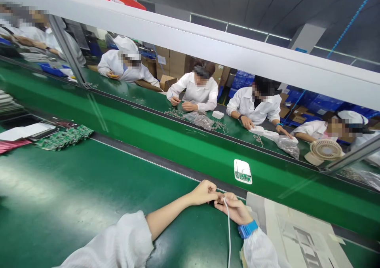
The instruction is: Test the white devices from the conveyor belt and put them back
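white cable (228,234) runs from your right hand (234,209) straight toward you | right's nearer, grip pinched round its top end | left hand (205,192) just beside, can't tell its grip tbh

Table (97,173): brightly lit; I see whitish glare at left and beside my left sleeve (118,240)
Ceiling (231,2): dim grey
Co-workers' heads (203,72): blurred into pixel blocks

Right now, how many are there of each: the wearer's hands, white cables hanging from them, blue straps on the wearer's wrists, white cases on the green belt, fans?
Left hand, right hand: 2
White cable: 1
Blue strap: 1
White case: 1
Fan: 1
Total: 6
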{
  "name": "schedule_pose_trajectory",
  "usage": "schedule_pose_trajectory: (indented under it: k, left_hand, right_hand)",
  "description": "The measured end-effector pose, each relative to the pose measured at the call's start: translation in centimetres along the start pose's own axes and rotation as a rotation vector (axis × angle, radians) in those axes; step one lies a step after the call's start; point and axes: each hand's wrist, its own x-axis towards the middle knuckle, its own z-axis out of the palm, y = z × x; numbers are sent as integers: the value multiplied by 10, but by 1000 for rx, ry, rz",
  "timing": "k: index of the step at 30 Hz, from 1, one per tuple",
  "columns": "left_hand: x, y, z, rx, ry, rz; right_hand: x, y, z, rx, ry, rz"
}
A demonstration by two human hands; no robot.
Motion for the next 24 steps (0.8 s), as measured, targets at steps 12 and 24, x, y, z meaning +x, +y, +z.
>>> schedule_pose_trajectory:
  k: [12,24]
  left_hand:
    - [4,-10,0,-45,-1,2]
    - [3,-8,-1,-53,-3,13]
  right_hand:
    - [1,2,0,-41,-25,2]
    - [0,-1,7,-131,-65,19]
